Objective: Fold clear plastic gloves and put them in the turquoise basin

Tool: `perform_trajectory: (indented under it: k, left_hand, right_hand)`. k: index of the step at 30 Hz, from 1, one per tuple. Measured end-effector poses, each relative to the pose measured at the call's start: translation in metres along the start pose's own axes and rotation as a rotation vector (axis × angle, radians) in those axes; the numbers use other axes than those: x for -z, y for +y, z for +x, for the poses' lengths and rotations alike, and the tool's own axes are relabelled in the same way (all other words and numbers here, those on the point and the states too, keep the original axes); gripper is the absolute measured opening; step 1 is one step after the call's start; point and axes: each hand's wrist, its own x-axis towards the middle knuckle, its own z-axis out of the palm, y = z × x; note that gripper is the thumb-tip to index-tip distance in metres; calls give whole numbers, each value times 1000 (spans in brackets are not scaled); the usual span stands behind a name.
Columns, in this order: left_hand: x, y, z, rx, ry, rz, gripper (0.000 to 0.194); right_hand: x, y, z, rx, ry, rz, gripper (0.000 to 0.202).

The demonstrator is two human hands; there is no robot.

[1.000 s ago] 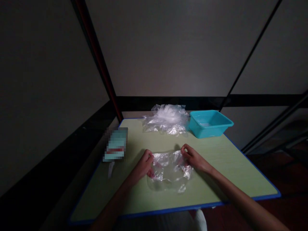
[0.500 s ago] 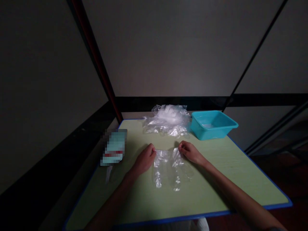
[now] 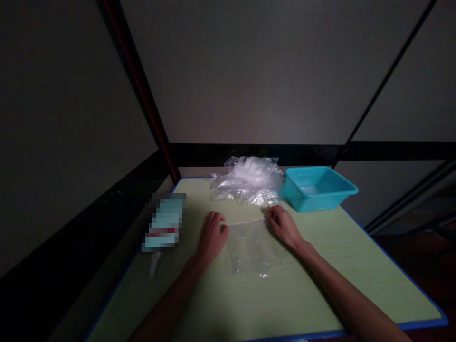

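A clear plastic glove [image 3: 249,248] lies flat on the pale green table [image 3: 313,289], its cuff at the far end and its fingers pointing toward me. My left hand [image 3: 212,234] pinches the cuff's left corner. At the cuff's right corner, my right hand [image 3: 282,225] pinches the plastic too. The cuff edge is stretched straight between the two hands.
A heap of clear plastic gloves [image 3: 249,179] sits at the table's far edge. A teal plastic basin [image 3: 318,187] stands to its right. A blurred blue and white packet [image 3: 164,222] lies at the left edge. Dark wall panels surround the table.
The glove was crumpled and lifted between my hands a second ago. Both hands have moved away from me and spread it flat on the table.
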Motion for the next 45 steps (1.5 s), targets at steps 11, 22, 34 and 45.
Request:
perform_trajectory:
  k: [11, 22, 34, 45]
  left_hand:
    - [3, 14, -19, -388, -299, 63, 46]
    - [-1, 16, -24, -548, -373, 366, 51]
    - [-1, 16, -24, -544, -402, 416, 52]
    - [-2, 15, -23, -558, -383, 431, 48]
  right_hand:
    - [7, -24, -14, 461, -357, -156, 48]
    - [-3, -20, -17, 455, -473, -323, 55]
    - [-5, -20, -20, 469, -402, -331, 59]
    - [2, -21, -20, 448, -353, -172, 53]
